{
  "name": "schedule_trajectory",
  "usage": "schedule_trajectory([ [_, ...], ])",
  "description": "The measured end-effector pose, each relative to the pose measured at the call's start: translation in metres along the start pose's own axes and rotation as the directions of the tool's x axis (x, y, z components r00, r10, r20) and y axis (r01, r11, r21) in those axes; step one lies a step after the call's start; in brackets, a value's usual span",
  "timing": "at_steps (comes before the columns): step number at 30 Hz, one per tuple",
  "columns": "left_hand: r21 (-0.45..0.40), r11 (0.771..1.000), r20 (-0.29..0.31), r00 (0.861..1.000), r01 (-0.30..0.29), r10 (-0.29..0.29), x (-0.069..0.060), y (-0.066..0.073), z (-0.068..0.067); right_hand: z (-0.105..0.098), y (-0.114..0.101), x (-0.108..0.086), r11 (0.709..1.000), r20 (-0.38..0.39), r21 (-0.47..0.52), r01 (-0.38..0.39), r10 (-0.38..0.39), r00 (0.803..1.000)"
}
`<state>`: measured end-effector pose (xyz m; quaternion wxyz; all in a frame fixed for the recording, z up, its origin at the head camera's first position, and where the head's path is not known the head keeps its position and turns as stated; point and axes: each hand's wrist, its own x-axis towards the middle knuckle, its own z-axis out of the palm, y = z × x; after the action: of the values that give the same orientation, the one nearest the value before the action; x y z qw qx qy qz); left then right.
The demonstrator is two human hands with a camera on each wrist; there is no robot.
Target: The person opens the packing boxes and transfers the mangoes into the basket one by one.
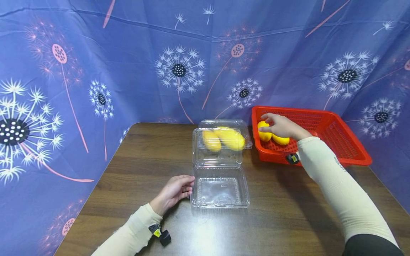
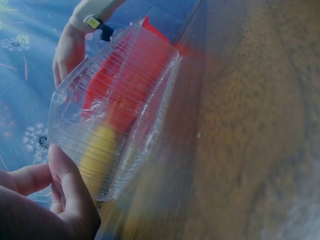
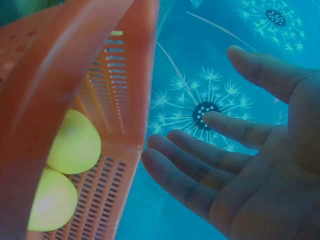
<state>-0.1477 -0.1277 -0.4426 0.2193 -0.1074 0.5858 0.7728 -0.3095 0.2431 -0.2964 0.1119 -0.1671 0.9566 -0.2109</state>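
A clear plastic clamshell container [image 1: 219, 192] lies open on the table with its lid tilted back. My left hand [image 1: 174, 190] pinches the container's left rim between thumb and fingers; the left wrist view shows this grip close up. Above the left end of a red plastic basket [image 1: 320, 156] hovers my right hand [image 1: 282, 126], its fingers spread and holding nothing. Below it, two yellow fruits [image 1: 281, 140] sit in the basket, partly covered by the hand in the head view. Their rounded ends [image 3: 75, 142] show in the right wrist view.
Behind the raised lid stands a second clear container [image 1: 248, 140] with two yellow mangoes [image 1: 235, 138] in it, seen through the plastic. The brown wooden table [image 1: 137, 153] ends at a blue curtain [image 1: 134, 71] with dandelion prints. The basket's wall rises close to the second container.
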Motion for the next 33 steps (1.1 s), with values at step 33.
schedule_trajectory([
  [33,-0.001,1.0,0.002,1.0,-0.005,0.005,0.0,0.0,0.001,0.024,-0.021,-0.047,0.988,-0.041,0.082,0.131,-0.128,0.991],
])
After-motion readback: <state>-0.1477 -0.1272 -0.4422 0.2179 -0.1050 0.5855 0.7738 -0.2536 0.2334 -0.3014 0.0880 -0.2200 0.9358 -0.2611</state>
